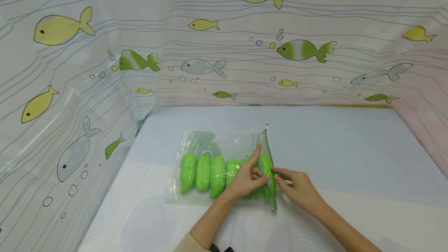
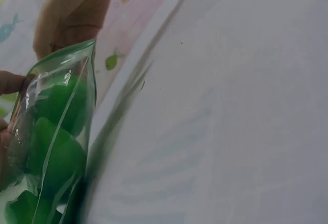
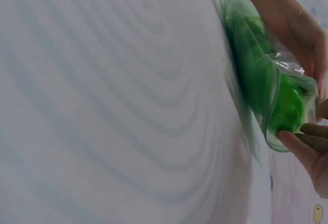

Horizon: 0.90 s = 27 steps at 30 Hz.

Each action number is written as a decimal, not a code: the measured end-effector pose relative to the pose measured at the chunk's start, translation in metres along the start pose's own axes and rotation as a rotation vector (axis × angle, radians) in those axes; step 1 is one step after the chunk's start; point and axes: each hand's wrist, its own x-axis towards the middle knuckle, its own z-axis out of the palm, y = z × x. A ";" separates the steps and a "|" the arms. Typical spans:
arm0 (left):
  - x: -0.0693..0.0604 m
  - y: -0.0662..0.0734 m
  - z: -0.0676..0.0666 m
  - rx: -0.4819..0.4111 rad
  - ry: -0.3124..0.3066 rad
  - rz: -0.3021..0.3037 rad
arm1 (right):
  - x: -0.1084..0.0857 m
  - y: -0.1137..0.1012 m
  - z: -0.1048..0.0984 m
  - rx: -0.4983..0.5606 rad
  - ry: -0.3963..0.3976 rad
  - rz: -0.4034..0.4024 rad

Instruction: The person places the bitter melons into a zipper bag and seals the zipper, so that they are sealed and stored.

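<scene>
A clear zip bag (image 1: 236, 142) lies flat on the table in the head view, its mouth raised and gaping at the right. Several glossy green elongated vegetable-like pieces (image 1: 188, 172) stand in a row inside. My left hand (image 1: 245, 180) holds the bag's upper layer beside the mouth, index finger and thumb spread apart. At the opening, my right hand (image 1: 299, 189) pinches the end of the rightmost green piece (image 3: 289, 106) with thumb and fingertips. The left wrist view shows the bag's side (image 2: 56, 131) close up, with the left fingers partly cut off.
The table (image 1: 332, 147) has a pale patterned cover. Behind it and along both sides hangs a fish-print curtain (image 1: 224, 42). A beige sleeve (image 1: 190, 244) shows on the left forearm.
</scene>
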 end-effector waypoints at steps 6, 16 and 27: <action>0.000 0.003 0.000 -0.003 0.010 0.001 | -0.001 0.000 0.002 0.049 -0.040 -0.011; 0.001 0.010 0.002 -0.024 0.009 -0.027 | -0.004 0.002 -0.002 0.108 -0.179 -0.098; 0.006 0.007 0.006 0.106 0.003 -0.047 | -0.007 0.003 -0.009 -0.003 -0.211 -0.073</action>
